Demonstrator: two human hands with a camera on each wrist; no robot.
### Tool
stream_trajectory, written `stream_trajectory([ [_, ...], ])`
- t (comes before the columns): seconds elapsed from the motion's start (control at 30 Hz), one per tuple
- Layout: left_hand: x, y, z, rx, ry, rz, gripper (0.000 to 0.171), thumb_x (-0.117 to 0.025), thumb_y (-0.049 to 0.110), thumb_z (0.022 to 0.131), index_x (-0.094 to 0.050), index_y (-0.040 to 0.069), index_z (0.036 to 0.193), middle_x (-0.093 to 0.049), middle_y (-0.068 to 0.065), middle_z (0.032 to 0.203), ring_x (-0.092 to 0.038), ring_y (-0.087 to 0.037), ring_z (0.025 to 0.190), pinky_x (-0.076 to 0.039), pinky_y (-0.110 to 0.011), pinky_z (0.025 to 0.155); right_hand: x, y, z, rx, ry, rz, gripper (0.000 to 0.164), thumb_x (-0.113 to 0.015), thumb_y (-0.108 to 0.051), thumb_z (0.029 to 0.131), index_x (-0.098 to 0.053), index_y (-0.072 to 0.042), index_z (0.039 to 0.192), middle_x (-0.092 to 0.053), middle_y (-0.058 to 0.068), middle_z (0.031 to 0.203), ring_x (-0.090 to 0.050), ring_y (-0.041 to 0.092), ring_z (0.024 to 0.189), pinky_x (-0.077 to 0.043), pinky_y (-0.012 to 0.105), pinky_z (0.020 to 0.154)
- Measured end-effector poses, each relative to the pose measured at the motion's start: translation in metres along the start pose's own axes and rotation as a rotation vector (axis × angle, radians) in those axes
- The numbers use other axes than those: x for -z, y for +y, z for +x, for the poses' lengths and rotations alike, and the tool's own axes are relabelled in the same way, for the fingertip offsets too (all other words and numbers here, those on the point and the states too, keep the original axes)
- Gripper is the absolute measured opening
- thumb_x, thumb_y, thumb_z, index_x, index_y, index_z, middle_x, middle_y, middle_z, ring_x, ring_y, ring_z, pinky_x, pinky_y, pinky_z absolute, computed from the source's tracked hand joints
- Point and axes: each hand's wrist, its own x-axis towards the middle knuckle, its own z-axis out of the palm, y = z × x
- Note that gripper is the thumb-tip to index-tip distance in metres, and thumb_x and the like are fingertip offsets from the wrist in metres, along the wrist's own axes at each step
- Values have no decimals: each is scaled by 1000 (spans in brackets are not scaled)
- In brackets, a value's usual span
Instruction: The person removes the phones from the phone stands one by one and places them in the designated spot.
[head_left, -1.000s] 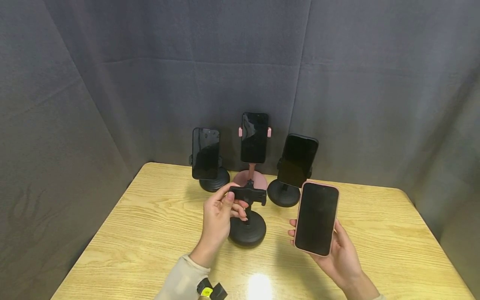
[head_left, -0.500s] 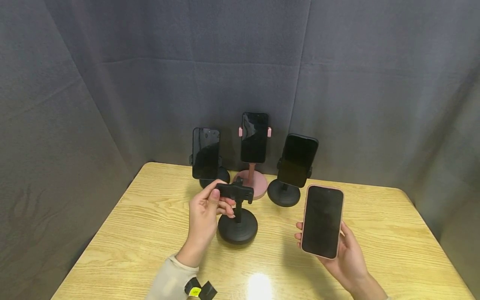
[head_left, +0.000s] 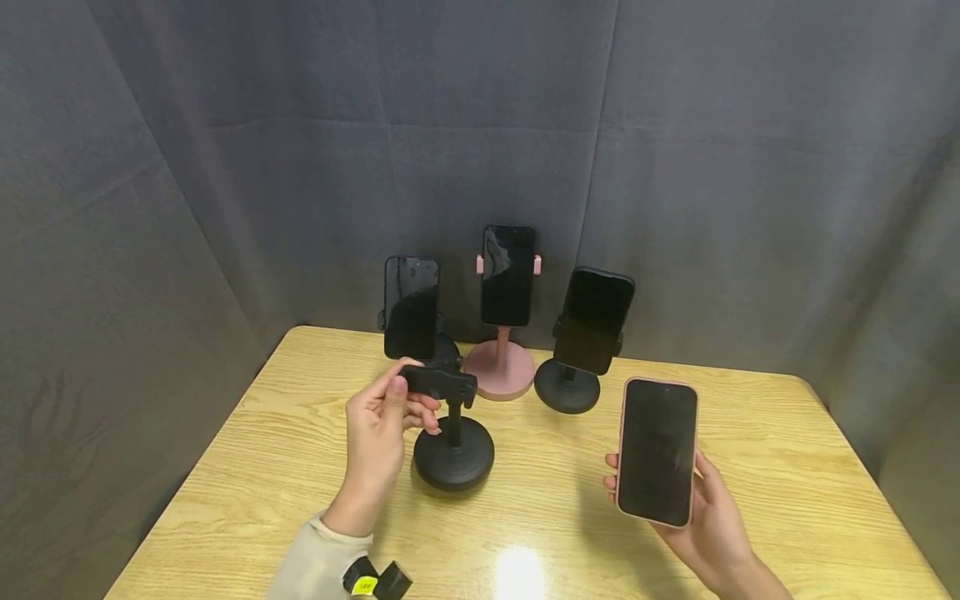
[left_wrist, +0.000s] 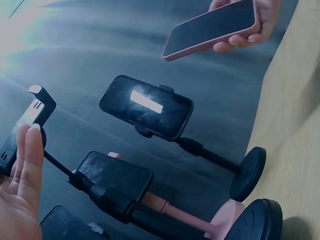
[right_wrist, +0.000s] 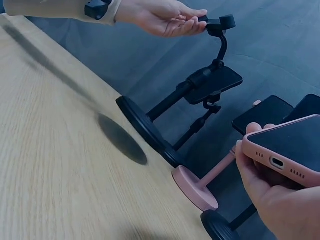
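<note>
My left hand grips the left end of the clamp on a black phone stand, thumb in front and fingers behind. No phone is in this clamp. In the right wrist view the stand's round base tilts, and its shadow falls on the wood apart from it. Over the table's right side, my right hand holds a phone in a pink case, upright with its dark screen toward me. The left wrist view shows this phone from the side, fingers curled round its edge.
Behind stand three phone stands with phones: a black stand's phone at left, a pink stand with its phone in the middle, another black stand with its phone at right. A grey curtain hangs behind the wooden table.
My left hand has moved left with the black stand, uncovering the pink stand's base. My right hand has carried the pink-cased phone to the right and slightly nearer me.
</note>
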Motion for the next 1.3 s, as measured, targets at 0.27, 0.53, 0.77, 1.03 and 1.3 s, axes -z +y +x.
stream_trajectory([
  [0.27, 17, 11, 3, -29, 3, 13, 31, -43, 19, 108, -65, -2, 114, -70, 4, 75, -65, -6, 57, -61, -27, 57, 0, -3, -7, 12, 6, -5, 72, 11, -46, 106, -33, -22, 158, -47, 24, 153, -47, 41, 142, -35, 48, 122],
  [0.53, 29, 19, 6, -39, 58, 9, 31, -43, 13, 108, -64, -10, 110, -69, -1, 73, -64, -10, 55, -59, -25, 55, 7, -7, -21, -43, -23, 46, 77, 13, -53, 103, -34, -24, 158, -43, 24, 156, -44, 40, 144, -33, 46, 124],
  [0.77, 39, 27, 11, -55, 89, -5, 27, -45, 11, 107, -65, -7, 111, -70, -2, 72, -64, -11, 54, -60, -24, 56, 12, -12, -35, -82, -24, 64, 83, 16, -57, 100, -35, -23, 158, -41, 23, 158, -41, 41, 146, -31, 44, 125],
  [1.03, 52, 30, 21, -87, 150, -58, 29, -45, 13, 107, -66, -6, 110, -70, -2, 71, -64, -10, 53, -58, -21, 56, 11, -13, -42, -93, -23, 86, 88, 18, -58, 98, -36, -22, 157, -41, 24, 157, -40, 41, 147, -29, 46, 126],
  [1.3, 66, 30, 29, -115, 162, -100, 28, -46, 12, 106, -68, -6, 105, -71, -5, 70, -64, -11, 51, -59, -22, 55, 11, -16, -52, -102, -3, 79, 93, 19, -60, 96, -41, -19, 155, -44, 22, 156, -42, 39, 146, -33, 44, 124],
])
